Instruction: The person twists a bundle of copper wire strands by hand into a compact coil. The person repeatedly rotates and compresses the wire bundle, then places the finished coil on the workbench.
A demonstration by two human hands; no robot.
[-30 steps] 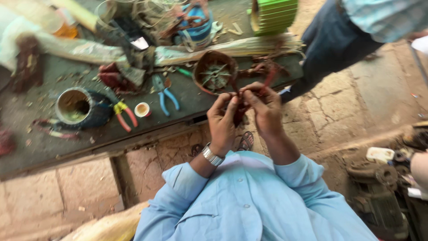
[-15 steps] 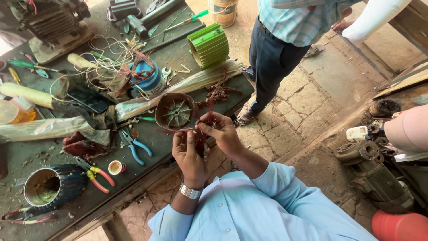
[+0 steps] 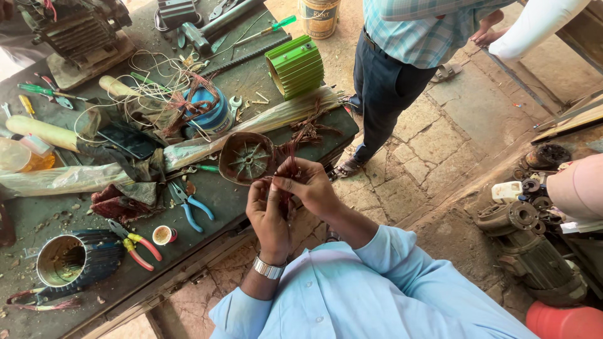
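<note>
My left hand, with a metal watch on the wrist, and my right hand meet just off the near edge of the workbench. Both pinch a bundle of thin reddish copper wire that runs up between the fingers. The strands sit right beside a round rusty finned motor part lying on the bench. My light blue sleeves fill the bottom of the view.
Blue-handled pliers, red-and-yellow pliers, a small tape roll and a blue stator housing lie on the bench. Farther back stands a green finned casing. Another person stands by the bench's far corner. Pump motors sit on the floor at right.
The view has swung, so the bench now lies to the left and more of the floor shows. My hands have stayed together on the wire, fingers shifting along the strands.
</note>
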